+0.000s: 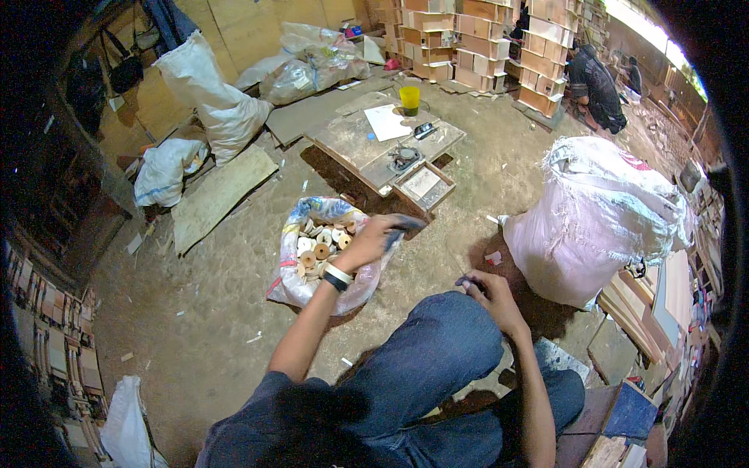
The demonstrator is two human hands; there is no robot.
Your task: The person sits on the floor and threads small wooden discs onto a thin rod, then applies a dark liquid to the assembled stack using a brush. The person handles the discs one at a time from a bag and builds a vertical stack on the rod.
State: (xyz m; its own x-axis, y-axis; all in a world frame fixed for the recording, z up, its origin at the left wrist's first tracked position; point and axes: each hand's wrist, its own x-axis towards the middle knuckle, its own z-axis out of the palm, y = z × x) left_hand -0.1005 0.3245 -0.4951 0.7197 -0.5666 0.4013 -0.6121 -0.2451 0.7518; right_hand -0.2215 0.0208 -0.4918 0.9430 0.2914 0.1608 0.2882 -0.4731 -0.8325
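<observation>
Working seated, with left hand (373,241) over the open plastic bag (367,290), just off centre toward eight o'clock. Heaped loosely inside: round wooden pieces (321,250), several pierced through the middle. Left fingers bent by a dark, blurred shape (406,223); cannot tell whether clamped on it. At four o'clock, by the raised knee (456,331): right hand (495,298), thumb and fingertips drawn close at something small and dark (462,281); too tiny to tell whether actually pinched.

Likely partway through handling the pieces singly between bag and knee; cannot tell whether taking out or putting in. Next, probably calling for a clear path past the bag's rim, one piece singled out from the heap, and a steady right hand for meeting the left.

At twelve o'clock, well beyond the bag: low worktop (339,140), bearing yellow cup (409,100), white sheet (385,122) and small dark device (424,130). At three o'clock, just past the right hand: bulging white sack (601,226).
</observation>
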